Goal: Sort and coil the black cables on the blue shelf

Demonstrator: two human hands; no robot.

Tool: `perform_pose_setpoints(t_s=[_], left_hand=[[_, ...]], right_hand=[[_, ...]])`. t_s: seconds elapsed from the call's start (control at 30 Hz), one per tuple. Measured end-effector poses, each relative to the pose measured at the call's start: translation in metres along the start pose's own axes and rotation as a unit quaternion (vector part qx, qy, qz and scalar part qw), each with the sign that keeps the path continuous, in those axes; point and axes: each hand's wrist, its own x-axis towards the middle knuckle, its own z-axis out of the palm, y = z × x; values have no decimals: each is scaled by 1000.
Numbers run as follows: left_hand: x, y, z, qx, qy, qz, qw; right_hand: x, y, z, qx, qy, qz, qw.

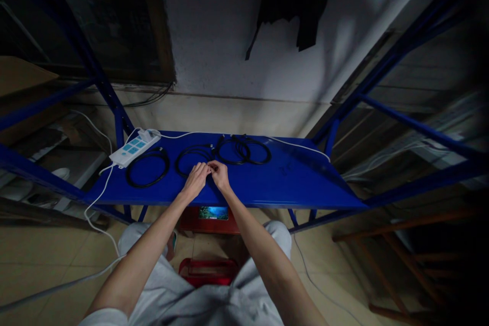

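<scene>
My left hand (197, 178) and my right hand (220, 174) meet over the front half of the blue shelf, fingertips pinched close together. Both are closed at the right side of a coiled black cable (178, 161), whose loop runs in under the fingers. The exact spot they grip is hidden by the fingertips. A metal-ended plug (211, 146) of a cable lies just behind them. Left of my hands rests another black cable coil (167, 168). To the right and behind, two more coils overlap, the rightmost cable coil (269, 153) lying flat.
A white power strip (132, 150) with blue sockets sits at the shelf's left end, its white cord hanging over the edge. Blue metal posts (330, 137) frame the shelf (290, 178). Below are a lit phone (213, 213) on a red stool and a wooden chair (385, 226) at right.
</scene>
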Motion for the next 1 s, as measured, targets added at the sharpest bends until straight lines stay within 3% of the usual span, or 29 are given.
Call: perform_pose_setpoints(t_s=[0.17, 0.37, 0.57, 0.83, 1.0], left_hand=[[0, 1, -2, 6, 10, -9, 1000], [-1, 2, -8, 14, 30, -63, 997], [-1, 1, -10, 29, 50, -103, 993], [-2, -7, -7, -48, 96, -137, 985], [0, -7, -8, -107, 92, -123, 982]], right_hand=[[1, 3, 1, 14, -3, 13, 1000], [0, -1, -1, -14, -16, 22, 1000], [0, 4, -1, -10, -61, 9, 998], [-2, -2, -1, -27, -95, -19, 995], [-2, 2, 1, -45, -78, -15, 996]])
